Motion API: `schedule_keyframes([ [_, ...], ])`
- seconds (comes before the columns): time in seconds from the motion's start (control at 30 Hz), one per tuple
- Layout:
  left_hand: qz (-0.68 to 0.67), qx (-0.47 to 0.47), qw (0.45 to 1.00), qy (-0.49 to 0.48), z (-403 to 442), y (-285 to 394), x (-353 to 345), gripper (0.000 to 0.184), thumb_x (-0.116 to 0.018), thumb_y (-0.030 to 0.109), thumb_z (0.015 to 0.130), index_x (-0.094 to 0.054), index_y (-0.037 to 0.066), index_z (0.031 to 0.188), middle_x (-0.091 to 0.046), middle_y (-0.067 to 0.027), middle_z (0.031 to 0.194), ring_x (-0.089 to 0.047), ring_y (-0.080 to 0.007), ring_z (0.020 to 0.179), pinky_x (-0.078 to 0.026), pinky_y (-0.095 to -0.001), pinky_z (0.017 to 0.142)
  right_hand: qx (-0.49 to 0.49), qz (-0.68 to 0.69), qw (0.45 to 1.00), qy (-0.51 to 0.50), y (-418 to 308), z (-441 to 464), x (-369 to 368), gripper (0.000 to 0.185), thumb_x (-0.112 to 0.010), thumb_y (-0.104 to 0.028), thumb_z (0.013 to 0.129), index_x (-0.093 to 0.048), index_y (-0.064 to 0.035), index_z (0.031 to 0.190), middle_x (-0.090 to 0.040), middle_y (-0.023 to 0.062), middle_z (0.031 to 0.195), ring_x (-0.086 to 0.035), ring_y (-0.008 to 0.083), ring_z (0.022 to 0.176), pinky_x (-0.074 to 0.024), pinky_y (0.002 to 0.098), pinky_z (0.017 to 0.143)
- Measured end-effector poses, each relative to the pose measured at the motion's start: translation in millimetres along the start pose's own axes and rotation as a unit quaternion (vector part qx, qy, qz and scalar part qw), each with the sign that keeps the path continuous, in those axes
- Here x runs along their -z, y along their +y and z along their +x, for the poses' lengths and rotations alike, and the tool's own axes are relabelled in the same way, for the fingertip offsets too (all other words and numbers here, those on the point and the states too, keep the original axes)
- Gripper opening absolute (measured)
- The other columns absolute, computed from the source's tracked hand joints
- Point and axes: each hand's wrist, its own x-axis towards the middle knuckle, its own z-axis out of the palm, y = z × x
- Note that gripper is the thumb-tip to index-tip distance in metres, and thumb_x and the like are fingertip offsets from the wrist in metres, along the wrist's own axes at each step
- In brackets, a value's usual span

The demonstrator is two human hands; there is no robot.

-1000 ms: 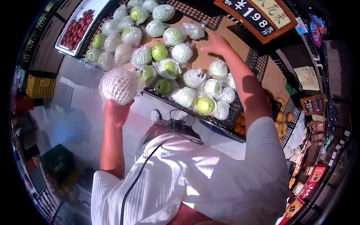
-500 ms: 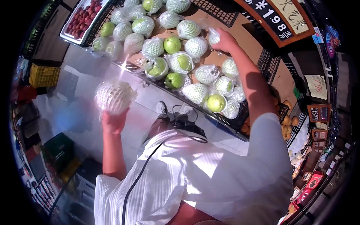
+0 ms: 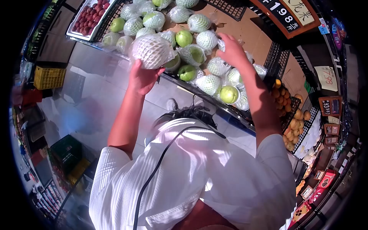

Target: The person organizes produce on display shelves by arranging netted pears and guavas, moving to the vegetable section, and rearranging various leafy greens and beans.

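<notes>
By the crate [image 3: 190, 90], the left hand [image 3: 144, 78] holds 1 netted fruit [image 3: 151, 51]; the right hand [image 3: 232, 52] touches plastic wrap [image 3: 221, 45], grip unclear.

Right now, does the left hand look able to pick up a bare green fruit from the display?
Probably not: the left hand is taken up by a large netted fruit, though a bare green fruit lies close by with its top uncovered.
</notes>
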Motion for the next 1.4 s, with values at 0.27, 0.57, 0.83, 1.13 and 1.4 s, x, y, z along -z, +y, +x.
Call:
schedule_keyframes([
  [0.27,0.032,-0.022,0.998,0.051,-24.6,25.3,13.1,0.076,-0.070,0.052,0.083,-0.050,0.012,0.144,-0.062,-0.0119,0.134,-0.062,-0.0291,0.109,-0.054,-0.0415,0.079,0.149,0.030,0.987,-0.052,-98.4,-60.4,-73.6,0.050,-0.067,-0.002,0.083,-0.062,-0.0068,0.132,-0.064,0.0090,0.126,-0.058,0.0308,0.124,-0.0488,0.0413,0.104],
  [0.57,0.044,-0.111,0.982,0.149,-106.6,75.4,67.0,0.075,-0.070,0.052,0.083,-0.051,0.014,0.145,-0.061,-0.0119,0.134,-0.063,-0.0308,0.108,-0.054,-0.0410,0.086,0.279,-0.089,0.954,-0.063,-89.0,-37.2,-108.2,0.037,-0.069,-0.004,0.080,-0.065,-0.0115,0.116,-0.066,0.0035,0.112,-0.059,0.0258,0.115,-0.0484,0.0466,0.094],
  [0.83,0.002,-0.206,0.960,0.189,-155.7,87.7,50.3,0.076,-0.070,0.052,0.084,-0.051,0.012,0.146,-0.063,-0.0140,0.130,-0.065,-0.0337,0.107,-0.057,-0.0415,0.088,0.330,-0.101,0.934,-0.086,-79.1,-33.5,-101.9,0.035,-0.075,-0.005,0.074,-0.062,-0.0110,0.106,-0.067,0.0050,0.103,-0.061,0.0281,0.108,-0.0502,0.0445,0.086],
  [1.13,0.007,-0.258,0.947,0.190,-175.9,82.5,14.1,0.072,-0.068,0.055,0.087,-0.053,0.015,0.145,-0.065,-0.0120,0.130,-0.068,-0.0321,0.104,-0.060,-0.0402,0.086,0.348,-0.094,0.930,-0.065,-75.3,-24.8,-115.0,0.020,-0.071,-0.008,0.079,-0.062,-0.0099,0.097,-0.067,0.0080,0.095,-0.063,0.0308,0.100,-0.0525,0.0464,0.083],
  [1.4,0.026,-0.254,0.948,0.192,-182.2,76.0,0.6,0.076,-0.068,0.054,0.087,-0.049,0.013,0.148,-0.061,-0.0133,0.136,-0.067,-0.0332,0.104,-0.059,-0.0410,0.086,0.174,0.164,0.946,-0.218,-75.1,17.1,-37.3,0.049,-0.082,-0.028,0.082,-0.067,-0.0026,0.121,-0.073,0.0200,0.113,-0.071,0.0344,0.105,-0.0554,0.0419,0.092],
])
